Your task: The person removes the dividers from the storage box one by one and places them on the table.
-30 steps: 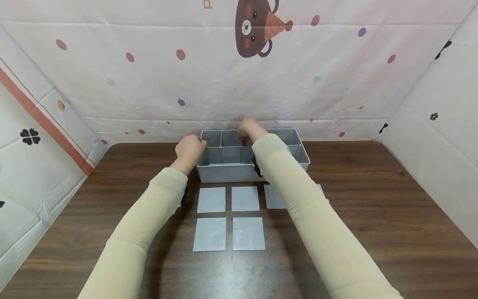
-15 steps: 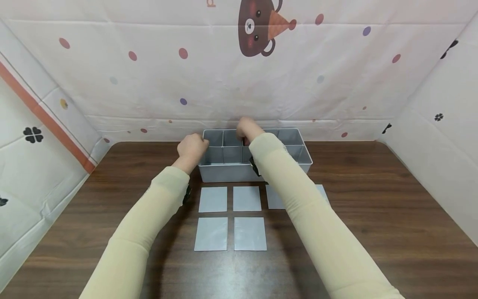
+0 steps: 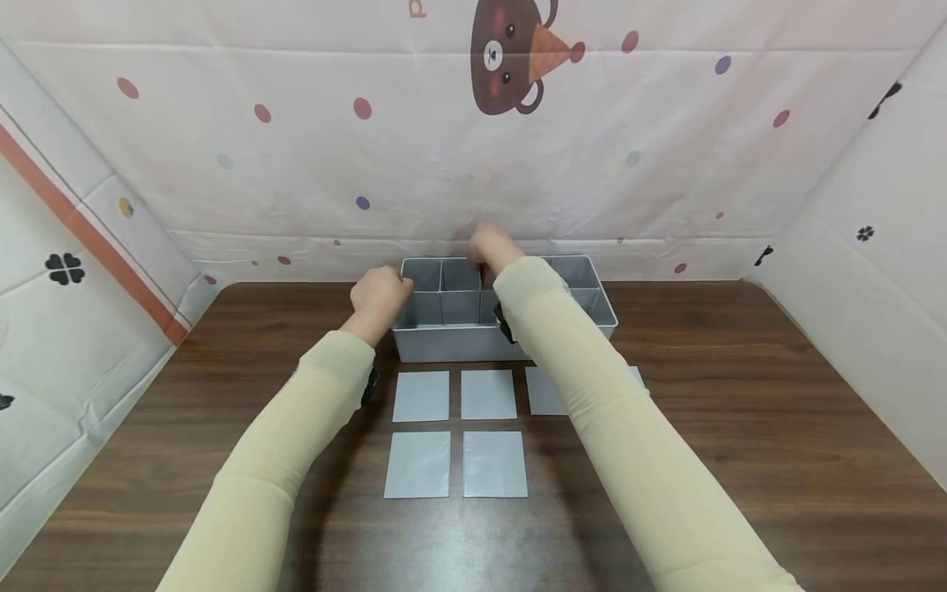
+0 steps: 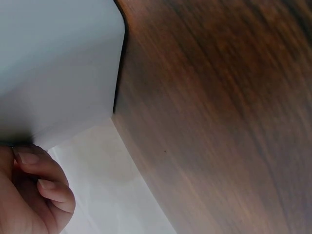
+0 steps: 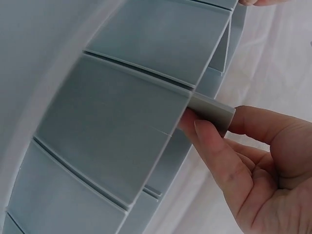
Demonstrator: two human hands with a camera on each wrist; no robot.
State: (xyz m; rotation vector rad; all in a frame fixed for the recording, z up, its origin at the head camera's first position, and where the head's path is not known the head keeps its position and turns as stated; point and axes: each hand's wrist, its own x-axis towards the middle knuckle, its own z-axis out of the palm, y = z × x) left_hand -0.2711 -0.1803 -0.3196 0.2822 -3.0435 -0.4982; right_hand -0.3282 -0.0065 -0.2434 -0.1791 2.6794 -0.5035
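A grey divided storage box (image 3: 459, 345) stands near the back of the table, its compartments in two rows. My left hand (image 3: 379, 294) grips the box's left end at the rim. In the left wrist view its fingers (image 4: 56, 195) curl at the box's edge. My right hand (image 3: 497, 249) is over the back row, left of the box's middle. There it pinches a grey divider panel (image 5: 214, 112) between thumb and fingers, as the right wrist view shows. Part of that panel sticks up above the compartment walls; its lower part is hidden behind the nearer wall.
In front of the box lie several flat grey square panels (image 3: 421, 396) in two rows on the brown wooden table (image 3: 666, 493). My right forearm covers part of the panels on the right. A printed white cloth (image 3: 414, 164) hangs close behind the box.
My right hand has risen slightly over the back row in the last half second. The left hand keeps its hold on the box's end, and the panels on the table stay put.
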